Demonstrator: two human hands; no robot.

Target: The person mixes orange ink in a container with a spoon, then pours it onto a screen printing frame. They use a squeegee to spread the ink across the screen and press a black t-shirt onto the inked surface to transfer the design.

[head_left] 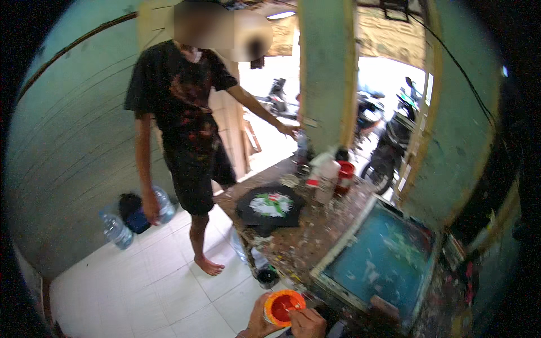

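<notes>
At the lower edge, my left hand (258, 318) wraps around the side of an orange tub (274, 298). Inside the tub lies red-orange paint (280, 311). My right hand (307, 323) is closed at the tub's right rim, its fingers pinched over the opening. Between those fingers a thin pale stirring stick (291, 308) seems to dip toward the paint, though most of it is hidden. A screen printing frame (360, 270) with blue mesh lies on the table to the right of my hands.
A person (189, 112) in dark clothes stands across the table, one arm reaching to a clear bottle (302, 143). Black fabric with a white-green print (270, 205) lies on the stained table (321, 236). White bottles (325, 177) and a red container (344, 176) stand behind. Water jugs (116, 231) sit on the floor.
</notes>
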